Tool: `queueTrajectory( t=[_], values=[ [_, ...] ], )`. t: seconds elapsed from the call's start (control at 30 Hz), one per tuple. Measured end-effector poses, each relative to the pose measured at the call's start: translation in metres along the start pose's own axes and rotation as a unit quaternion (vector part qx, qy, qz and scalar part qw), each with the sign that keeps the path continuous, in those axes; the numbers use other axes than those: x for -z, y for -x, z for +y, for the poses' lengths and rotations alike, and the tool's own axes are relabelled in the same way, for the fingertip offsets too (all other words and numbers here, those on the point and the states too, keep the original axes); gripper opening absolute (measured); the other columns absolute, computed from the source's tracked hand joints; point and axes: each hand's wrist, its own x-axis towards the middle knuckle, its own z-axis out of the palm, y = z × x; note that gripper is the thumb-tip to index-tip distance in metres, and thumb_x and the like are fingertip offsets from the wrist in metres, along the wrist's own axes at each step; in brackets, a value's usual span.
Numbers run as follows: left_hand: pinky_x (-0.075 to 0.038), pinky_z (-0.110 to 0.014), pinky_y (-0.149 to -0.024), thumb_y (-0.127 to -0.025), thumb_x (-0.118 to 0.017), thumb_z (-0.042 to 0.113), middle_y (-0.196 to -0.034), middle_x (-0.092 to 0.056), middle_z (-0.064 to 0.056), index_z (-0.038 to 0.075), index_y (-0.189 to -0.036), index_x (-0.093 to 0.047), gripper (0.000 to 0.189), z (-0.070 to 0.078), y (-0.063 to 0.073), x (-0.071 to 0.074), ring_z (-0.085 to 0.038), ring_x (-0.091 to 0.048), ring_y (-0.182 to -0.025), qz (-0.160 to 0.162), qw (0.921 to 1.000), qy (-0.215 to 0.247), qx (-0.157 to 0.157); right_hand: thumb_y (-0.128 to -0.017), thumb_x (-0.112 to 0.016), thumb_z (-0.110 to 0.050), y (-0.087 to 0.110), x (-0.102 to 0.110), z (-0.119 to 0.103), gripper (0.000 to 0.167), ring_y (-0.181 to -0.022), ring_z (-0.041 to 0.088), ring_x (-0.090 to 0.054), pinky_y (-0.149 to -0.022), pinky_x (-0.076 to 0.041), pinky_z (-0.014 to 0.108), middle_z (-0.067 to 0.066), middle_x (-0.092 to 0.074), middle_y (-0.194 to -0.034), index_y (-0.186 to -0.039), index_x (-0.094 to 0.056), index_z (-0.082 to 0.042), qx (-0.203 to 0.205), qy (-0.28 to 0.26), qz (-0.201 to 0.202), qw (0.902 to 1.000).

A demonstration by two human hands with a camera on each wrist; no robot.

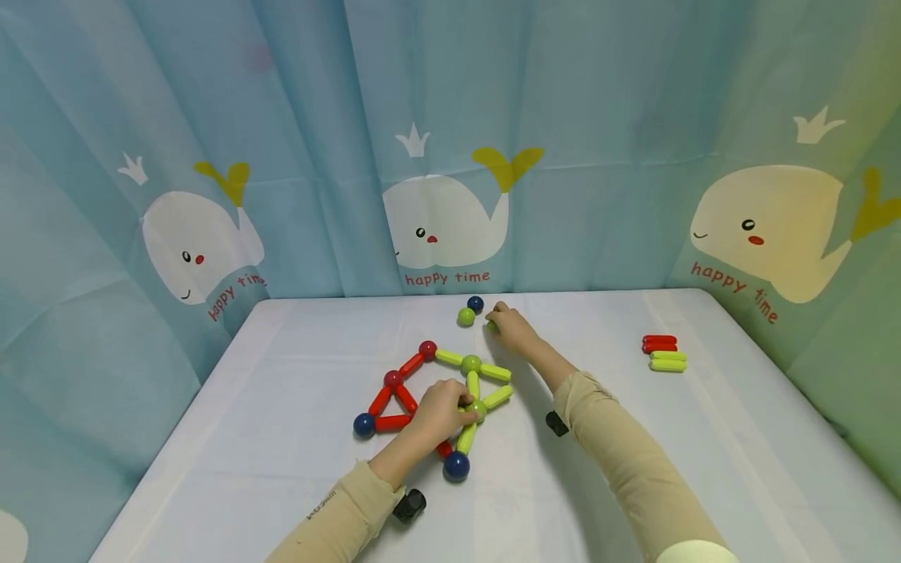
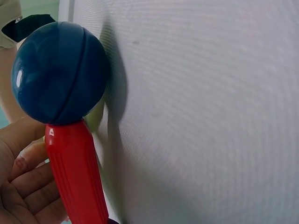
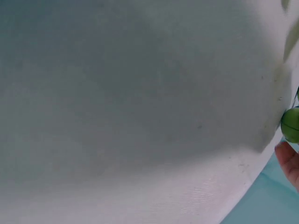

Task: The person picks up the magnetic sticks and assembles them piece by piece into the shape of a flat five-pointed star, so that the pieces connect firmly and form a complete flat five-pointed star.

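A flat frame of magnetic sticks and balls lies mid-table, with red sticks point(image 1: 393, 424) on its left and green sticks point(image 1: 449, 357) on its right. My left hand point(image 1: 435, 413) reaches over it, thumb and fingers pinching at the lower green ball point(image 1: 480, 410); the exact contact is partly hidden. Close to the left wrist camera are a blue ball point(image 2: 60, 73) and a red stick point(image 2: 75, 172) of the frame. Farther back, my right hand point(image 1: 515, 331) holds a loose green ball point(image 1: 493, 325) at the tabletop, mostly covered by the fingers. That ball point(image 3: 290, 126) also appears at the right wrist view's edge.
Another green ball point(image 1: 466, 317) and a dark blue ball point(image 1: 475, 304) lie near the table's back edge. Spare red sticks point(image 1: 659, 344) and spare green sticks point(image 1: 668, 361) rest at the right. A whale-print curtain point(image 1: 450, 94) hangs behind the white table point(image 1: 281, 375).
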Motion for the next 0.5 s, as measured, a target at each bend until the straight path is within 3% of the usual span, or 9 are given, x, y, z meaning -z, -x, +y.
queueTrajectory(
  t=[0.17,0.5],
  values=[
    [-0.046,-0.022,-0.066,-0.078,-0.077,0.02,-0.076,-0.064,0.002,0.007,-0.083,-0.07,0.015,0.0,0.0,0.0,-0.01,-0.05,-0.068,0.0,1.0,0.002,0.001,-0.087,-0.056,0.006,0.004,0.002,0.003,0.028,-0.103,0.038,-0.059,-0.093,-0.048,0.044,0.024,-0.058,-0.108,-0.114,-0.059,0.01,-0.013,-0.017,-0.018,0.9996],
    [-0.047,-0.023,-0.066,-0.078,-0.077,0.02,-0.077,-0.065,0.001,0.007,-0.083,-0.07,0.016,0.0,0.0,0.0,-0.01,-0.051,-0.068,0.002,1.0,0.0,0.001,-0.085,-0.058,0.007,0.019,0.01,0.006,0.028,-0.099,0.037,-0.059,-0.091,-0.049,0.044,0.023,-0.059,-0.104,-0.113,-0.059,0.011,0.007,-0.024,0.008,0.9996]
  ],
)
